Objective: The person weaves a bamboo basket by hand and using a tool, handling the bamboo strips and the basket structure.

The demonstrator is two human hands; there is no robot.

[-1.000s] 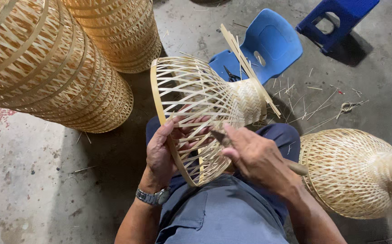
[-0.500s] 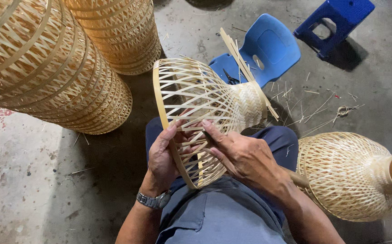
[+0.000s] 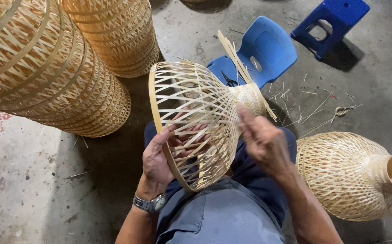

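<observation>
The half-woven bamboo shade [image 3: 196, 122] lies across my lap: neck woven, flare open lattice, loose strips [image 3: 241, 58] untrimmed. My left hand [image 3: 160, 158] grips its rim. My right hand [image 3: 263, 140], blurred, apparently pinches a strip.

The right hand [image 3: 263, 140] now sits up near the narrow neck of the woven bamboo shade [image 3: 196, 117], off its lower rim.

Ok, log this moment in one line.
left hand: grips woven bamboo shade rim | right hand: fingers at its weave | finished shade: floor, right
</observation>
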